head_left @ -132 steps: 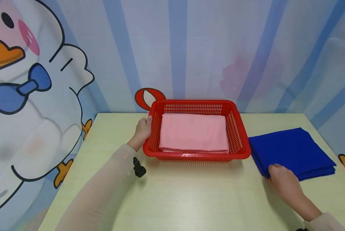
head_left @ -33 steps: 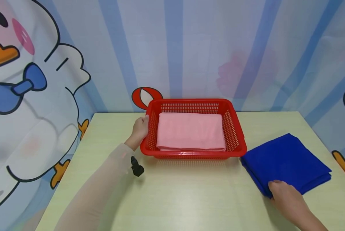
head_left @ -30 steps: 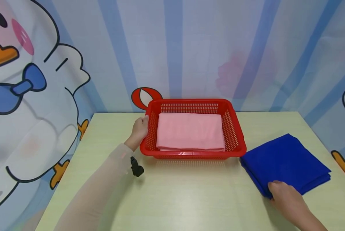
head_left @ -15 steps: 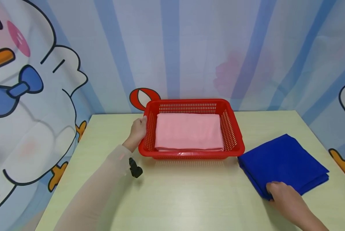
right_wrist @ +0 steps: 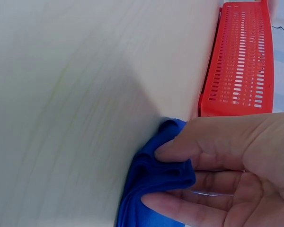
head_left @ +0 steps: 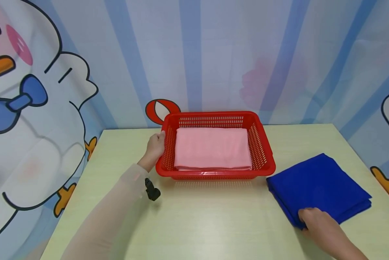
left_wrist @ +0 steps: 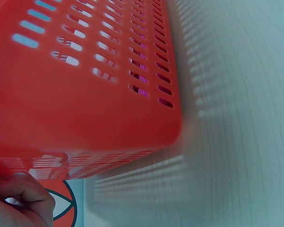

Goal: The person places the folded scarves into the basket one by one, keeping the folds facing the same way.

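A red plastic basket (head_left: 214,174) with slotted walls stands at the back middle of the table, a folded pink cloth (head_left: 213,148) lying inside. My left hand (head_left: 154,146) grips the basket's left rim; in the left wrist view its curled fingers (left_wrist: 26,194) show by the basket wall. To the right lies a folded blue cloth (head_left: 318,187), its far-left corner close to the basket's near-right corner. My right hand (head_left: 321,227) pinches its near edge. In the right wrist view, thumb and fingers hold the layered blue folds (right_wrist: 163,168) between them.
A pale wooden table (head_left: 207,224) carries everything. Behind it hangs a printed curtain (head_left: 227,54) with blue stripes, a cartoon duck (head_left: 51,159) at the left. A black wrist camera (head_left: 152,190) sits on my left sleeve.
The blue cloth has turned on the table and slid a little toward me, with my right hand holding its near edge. My left hand stays on the basket rim.
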The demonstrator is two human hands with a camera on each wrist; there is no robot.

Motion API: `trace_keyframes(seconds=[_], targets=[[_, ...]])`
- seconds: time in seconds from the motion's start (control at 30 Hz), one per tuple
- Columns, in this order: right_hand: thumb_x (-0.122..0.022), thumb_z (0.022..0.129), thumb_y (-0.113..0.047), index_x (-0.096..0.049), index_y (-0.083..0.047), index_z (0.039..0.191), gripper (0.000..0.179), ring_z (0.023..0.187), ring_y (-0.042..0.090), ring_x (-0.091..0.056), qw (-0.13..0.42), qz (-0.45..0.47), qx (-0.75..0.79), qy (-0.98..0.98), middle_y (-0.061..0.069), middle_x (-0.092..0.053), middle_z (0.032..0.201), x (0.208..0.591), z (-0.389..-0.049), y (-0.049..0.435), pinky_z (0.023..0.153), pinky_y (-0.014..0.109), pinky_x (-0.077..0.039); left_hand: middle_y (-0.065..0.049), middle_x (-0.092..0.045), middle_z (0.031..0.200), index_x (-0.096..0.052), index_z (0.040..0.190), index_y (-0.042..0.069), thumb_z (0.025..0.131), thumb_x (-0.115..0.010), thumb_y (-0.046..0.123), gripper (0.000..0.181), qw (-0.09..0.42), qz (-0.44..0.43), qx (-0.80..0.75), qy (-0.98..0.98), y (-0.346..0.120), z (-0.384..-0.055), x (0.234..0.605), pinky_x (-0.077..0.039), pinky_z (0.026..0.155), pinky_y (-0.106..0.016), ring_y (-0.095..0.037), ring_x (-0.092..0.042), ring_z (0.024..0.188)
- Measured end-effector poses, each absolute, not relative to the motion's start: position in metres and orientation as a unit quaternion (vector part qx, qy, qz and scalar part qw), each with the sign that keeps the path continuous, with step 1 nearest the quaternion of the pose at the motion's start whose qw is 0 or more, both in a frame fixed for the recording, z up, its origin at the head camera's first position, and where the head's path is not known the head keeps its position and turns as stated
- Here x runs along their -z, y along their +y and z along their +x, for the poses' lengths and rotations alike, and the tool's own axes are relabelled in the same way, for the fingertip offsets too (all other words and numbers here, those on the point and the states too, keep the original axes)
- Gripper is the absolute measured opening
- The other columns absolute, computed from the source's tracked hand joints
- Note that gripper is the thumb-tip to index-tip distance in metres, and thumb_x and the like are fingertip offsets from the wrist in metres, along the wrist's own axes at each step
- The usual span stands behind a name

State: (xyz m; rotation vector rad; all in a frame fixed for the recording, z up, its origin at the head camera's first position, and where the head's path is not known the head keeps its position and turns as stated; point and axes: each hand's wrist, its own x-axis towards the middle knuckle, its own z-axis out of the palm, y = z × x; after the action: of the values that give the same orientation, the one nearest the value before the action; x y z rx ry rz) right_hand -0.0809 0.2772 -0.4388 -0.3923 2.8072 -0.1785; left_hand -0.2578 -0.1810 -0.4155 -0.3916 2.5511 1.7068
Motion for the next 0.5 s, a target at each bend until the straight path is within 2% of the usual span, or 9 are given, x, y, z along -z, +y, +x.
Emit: trace_keyframes(seconds=[0.3,0.5], targets=[[-0.081,0.077,0.001,-0.061,-0.007,0.079,0.022,0.065,0.017,-0.049,0.195,-0.119,0.062,0.972,0.001,-0.054,0.070,0.4409,-0.0822,0.2730,0.055,0.036,-0.045,-0.010,-0.051,0.089,-0.052,0.113,-0.001,0.110,-0.029,0.040,0.047,0.027,-0.130,-0.546,0.827,-0.1808,-0.2578,0.4154,-0.048,0.060,-0.023,-0.014,-0.052,0.070],[-0.081,0.076,0.002,-0.061,-0.007,0.079,0.022,0.064,0.018,-0.049,0.191,-0.121,0.062,0.972,0.001,-0.054,0.070,0.4442,-0.0817,0.2744,0.054,0.036,-0.045,-0.010,-0.050,0.087,-0.052,0.111,-0.002,0.110,-0.029,0.040,0.047,0.022,-0.127,-0.545,0.828,-0.1810,-0.2579,0.4153,-0.047,0.059,-0.023,-0.014,-0.051,0.069]])
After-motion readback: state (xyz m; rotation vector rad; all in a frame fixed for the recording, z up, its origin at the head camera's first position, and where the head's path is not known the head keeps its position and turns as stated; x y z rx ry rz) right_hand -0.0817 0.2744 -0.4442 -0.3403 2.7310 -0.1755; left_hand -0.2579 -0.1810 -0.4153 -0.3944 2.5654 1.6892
